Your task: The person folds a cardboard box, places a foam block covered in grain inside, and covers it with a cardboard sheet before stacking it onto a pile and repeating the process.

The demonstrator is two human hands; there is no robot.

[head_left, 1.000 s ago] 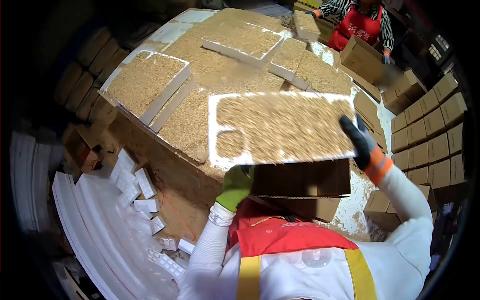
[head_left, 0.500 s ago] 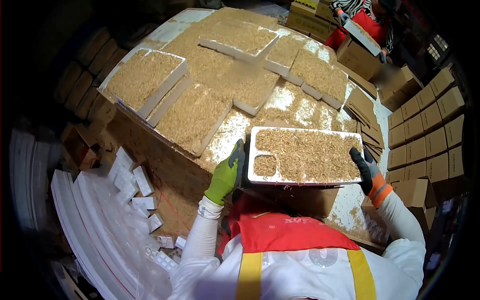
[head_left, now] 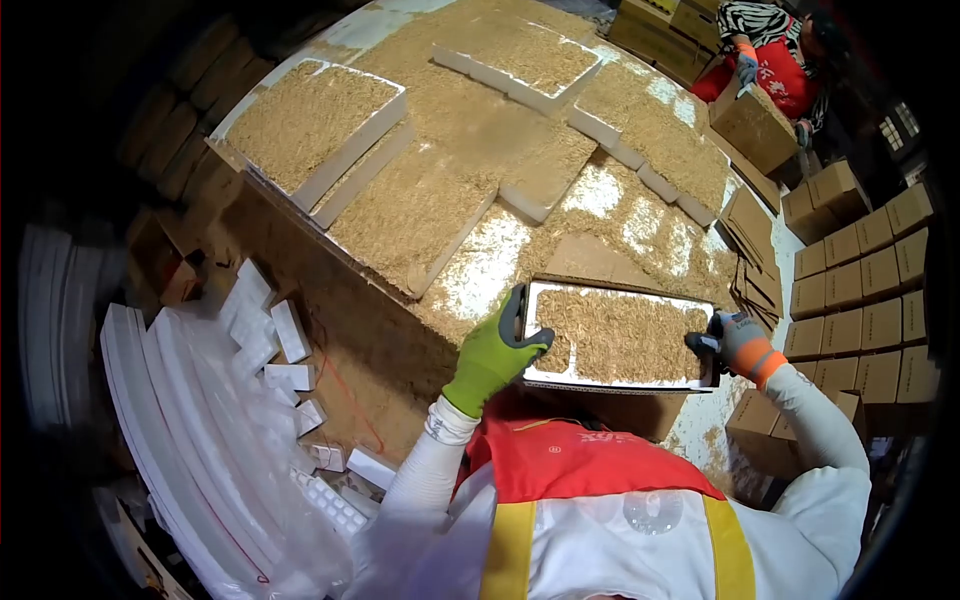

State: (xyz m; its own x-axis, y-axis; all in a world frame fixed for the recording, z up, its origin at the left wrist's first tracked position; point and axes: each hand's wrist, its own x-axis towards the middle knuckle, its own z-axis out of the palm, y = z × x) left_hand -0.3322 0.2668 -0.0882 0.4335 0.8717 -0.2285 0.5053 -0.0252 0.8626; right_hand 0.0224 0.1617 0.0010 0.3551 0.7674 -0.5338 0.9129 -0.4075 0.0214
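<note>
A white foam tray filled with tan, shaving-like material is in front of me, set down into an open cardboard box whose dark edge shows around it. My left hand, in a green and grey glove, grips the left end, its thumb over the tray's rim and its fingers along the outer side. At the opposite end my right hand, in a grey glove with an orange cuff, is closed on the rim with the thumb on top. How far the fingers reach below the rim is hidden.
More filled foam trays stand on the table, strewn with loose material. Stacked cartons line the right side, near flat cardboard. White foam pieces and plastic-wrapped sheets lie left. Another person handles a carton.
The foam tray has come down into the cardboard box and nearer my body. My left thumb has moved over its rim. The other person's tray has gone into a carton, and the view has shifted.
</note>
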